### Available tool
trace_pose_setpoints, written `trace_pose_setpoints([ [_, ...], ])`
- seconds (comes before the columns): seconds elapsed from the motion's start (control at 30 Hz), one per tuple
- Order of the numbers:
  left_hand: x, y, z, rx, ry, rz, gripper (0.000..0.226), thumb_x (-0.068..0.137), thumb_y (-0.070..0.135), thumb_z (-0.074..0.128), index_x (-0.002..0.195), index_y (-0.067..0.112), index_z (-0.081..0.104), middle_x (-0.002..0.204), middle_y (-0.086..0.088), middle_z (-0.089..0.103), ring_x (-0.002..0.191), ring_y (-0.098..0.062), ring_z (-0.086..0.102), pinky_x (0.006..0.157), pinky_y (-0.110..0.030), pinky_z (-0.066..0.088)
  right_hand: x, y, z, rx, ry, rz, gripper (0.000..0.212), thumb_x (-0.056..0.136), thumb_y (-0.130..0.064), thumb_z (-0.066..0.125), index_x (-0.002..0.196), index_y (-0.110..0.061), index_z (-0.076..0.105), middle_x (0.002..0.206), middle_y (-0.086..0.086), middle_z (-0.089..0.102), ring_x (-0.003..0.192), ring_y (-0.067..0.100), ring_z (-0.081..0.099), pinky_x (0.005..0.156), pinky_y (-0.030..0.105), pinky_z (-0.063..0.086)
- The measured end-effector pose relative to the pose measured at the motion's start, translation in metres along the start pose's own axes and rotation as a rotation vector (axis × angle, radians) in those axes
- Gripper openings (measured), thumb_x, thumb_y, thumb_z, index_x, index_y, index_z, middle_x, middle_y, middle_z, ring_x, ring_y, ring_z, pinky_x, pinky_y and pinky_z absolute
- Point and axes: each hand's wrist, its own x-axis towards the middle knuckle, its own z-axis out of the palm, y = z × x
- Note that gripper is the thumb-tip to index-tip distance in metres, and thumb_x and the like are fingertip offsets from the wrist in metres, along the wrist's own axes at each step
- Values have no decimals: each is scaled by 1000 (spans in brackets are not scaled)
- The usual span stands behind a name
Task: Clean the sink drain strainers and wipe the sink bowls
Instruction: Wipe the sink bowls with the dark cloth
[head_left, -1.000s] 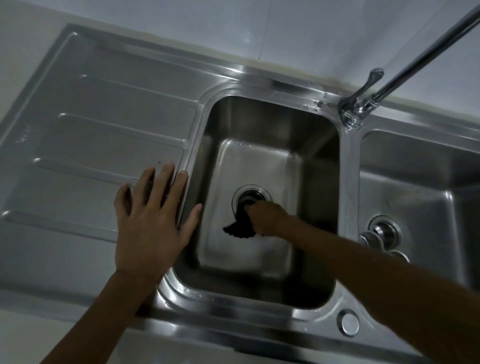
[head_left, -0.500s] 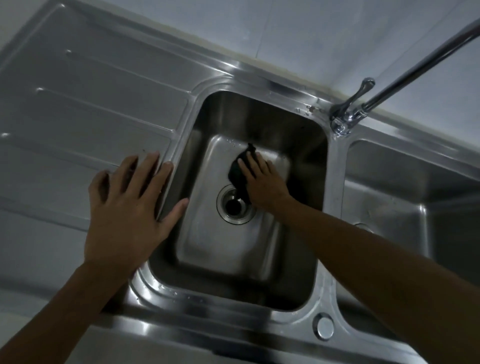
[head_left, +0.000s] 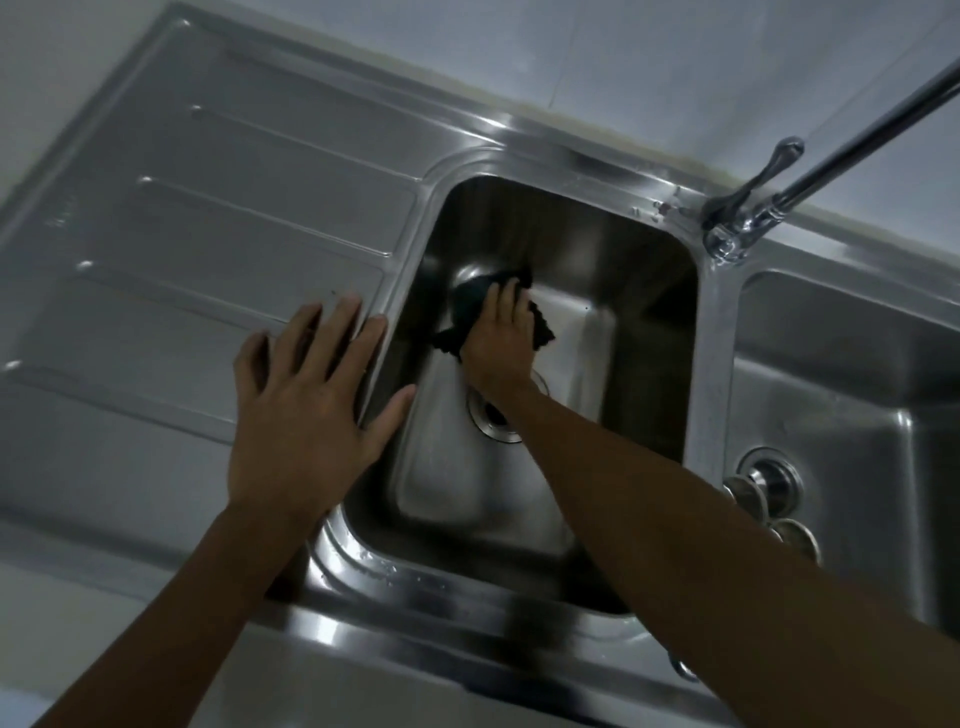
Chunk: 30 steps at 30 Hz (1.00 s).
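A: Head view, quick. Right hand presses a dark crumpled cleaning cloth onto the far-left floor of the left stainless steel sink bowl, fingers spread over it, pinning it rather than clenching it.

B: Left hand?

A: Flat, released, holding nothing; palm on the ribbed steel drainboard, thumb over the bowl rim.

B: Drain?

A: Round metal drain strainer in the bowl floor, partly hidden by the right wrist. The right steel bowl has its own drain fitting with loose round pieces beside it. Chrome tap on the divider.

B: Risks?

A: Cloth is bunched, so corners may be missed. It could snag in the strainer. The wet rim might let the bracing hand slip.
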Motion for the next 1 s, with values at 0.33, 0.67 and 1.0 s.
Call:
trace_pose_setpoints([
  [0.33,-2,0,2,26,64,12,66,101,65,39,151,22,45,161,-4,38,148,-30,36,115,-57,28,-51,50,33,-328,-39,-752,67,105,-33,42,161,-9,14,170,15,9,156,37,12,127,48,16],
  [0.67,-1,0,-2,-7,2,-10,68,100,68,34,153,25,42,163,-3,35,150,-29,31,117,-57,25,-34,90,-7,-273,-81,64,65,106,-18,29,157,9,-1,163,36,-2,149,57,8,123,58,18],
  [1.0,-1,-1,1,-7,11,-6,69,99,69,34,152,26,41,163,-1,34,151,-27,29,116,-55,24,-100,66,4,-333,-249,-13,54,106,-3,22,156,10,4,159,43,0,142,66,16,116,64,26],
])
